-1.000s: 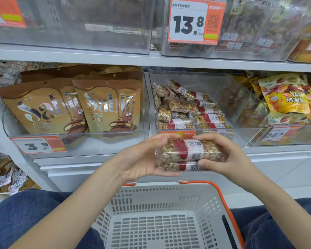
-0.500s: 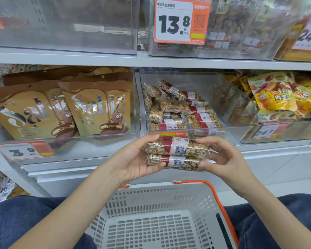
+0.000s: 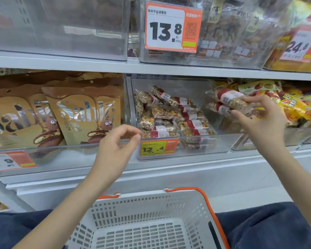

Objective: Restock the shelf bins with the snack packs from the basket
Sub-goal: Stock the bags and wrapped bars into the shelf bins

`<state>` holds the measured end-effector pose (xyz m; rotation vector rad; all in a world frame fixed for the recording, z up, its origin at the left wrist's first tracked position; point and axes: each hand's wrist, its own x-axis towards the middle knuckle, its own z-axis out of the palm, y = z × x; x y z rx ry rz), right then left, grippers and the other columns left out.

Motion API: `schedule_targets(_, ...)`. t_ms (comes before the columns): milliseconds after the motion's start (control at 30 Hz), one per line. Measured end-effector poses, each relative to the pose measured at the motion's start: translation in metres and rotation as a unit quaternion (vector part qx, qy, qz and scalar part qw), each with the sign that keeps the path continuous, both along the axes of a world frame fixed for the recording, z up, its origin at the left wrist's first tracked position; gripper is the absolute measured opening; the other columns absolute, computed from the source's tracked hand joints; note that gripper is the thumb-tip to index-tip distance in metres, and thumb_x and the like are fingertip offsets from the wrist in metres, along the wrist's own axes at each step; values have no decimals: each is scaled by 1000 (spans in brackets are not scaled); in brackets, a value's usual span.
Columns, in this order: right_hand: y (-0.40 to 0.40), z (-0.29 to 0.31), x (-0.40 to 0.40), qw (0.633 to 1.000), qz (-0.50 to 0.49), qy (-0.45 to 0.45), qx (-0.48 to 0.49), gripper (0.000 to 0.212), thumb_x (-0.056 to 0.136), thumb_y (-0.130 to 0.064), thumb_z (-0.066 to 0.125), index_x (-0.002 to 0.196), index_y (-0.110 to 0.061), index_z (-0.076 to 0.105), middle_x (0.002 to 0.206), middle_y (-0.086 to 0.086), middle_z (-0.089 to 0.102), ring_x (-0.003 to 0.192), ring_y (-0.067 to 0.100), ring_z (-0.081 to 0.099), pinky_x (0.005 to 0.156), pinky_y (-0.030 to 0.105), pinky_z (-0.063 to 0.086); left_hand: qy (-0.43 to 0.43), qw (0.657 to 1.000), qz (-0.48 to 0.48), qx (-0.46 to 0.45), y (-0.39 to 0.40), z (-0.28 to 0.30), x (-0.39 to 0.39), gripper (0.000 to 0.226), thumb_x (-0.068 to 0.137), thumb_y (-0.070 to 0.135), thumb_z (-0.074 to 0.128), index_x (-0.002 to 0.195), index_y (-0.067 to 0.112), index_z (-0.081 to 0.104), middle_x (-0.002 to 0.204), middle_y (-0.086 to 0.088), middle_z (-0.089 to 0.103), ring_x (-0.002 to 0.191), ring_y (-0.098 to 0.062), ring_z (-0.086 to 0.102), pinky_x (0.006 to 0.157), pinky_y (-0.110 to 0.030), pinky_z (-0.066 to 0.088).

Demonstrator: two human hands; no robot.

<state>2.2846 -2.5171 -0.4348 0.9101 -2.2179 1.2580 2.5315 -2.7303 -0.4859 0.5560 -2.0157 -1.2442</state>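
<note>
I see the shelf, then the clear middle bin half full of nut bars, white basket on my lap below. Right hand pinches two snack packs at the bin's right wall, above its rim. Left hand holds nothing, fingers loosely curled, just left of the 12.4 price tag.
</note>
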Motion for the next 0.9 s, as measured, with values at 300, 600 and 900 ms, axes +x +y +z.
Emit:
schedule_targets(300,-94,-27,-106,984,-58,-36,164,41,82,-25,72,117,-15,54,119,16,53,98,35,57,80,39,48,-67,961,-24,-268,-13,-30,-7,19,83,41,49,83,29,64,93,23,55,98,-10,49,91,-29,36)
schedule_targets(600,-112,-42,-121,839,-88,99,528,57,94,-34,53,142,-10,33,147,11,34,131,30,35,94,40,43,-65,950,-22,-305,-19,-35,-6,16,82,38,48,82,33,63,96,22,51,95,-11,49,79,-42,44)
schedule_targets(900,-111,-40,-131,742,7,109,661,91,85,-4,61,153,-22,3,159,6,15,138,28,33,98,36,44,-76,942,-6,-327,-19,-39,-7,17,82,36,46,81,33,63,97,19,50,95,-16,49,78,-44,44)
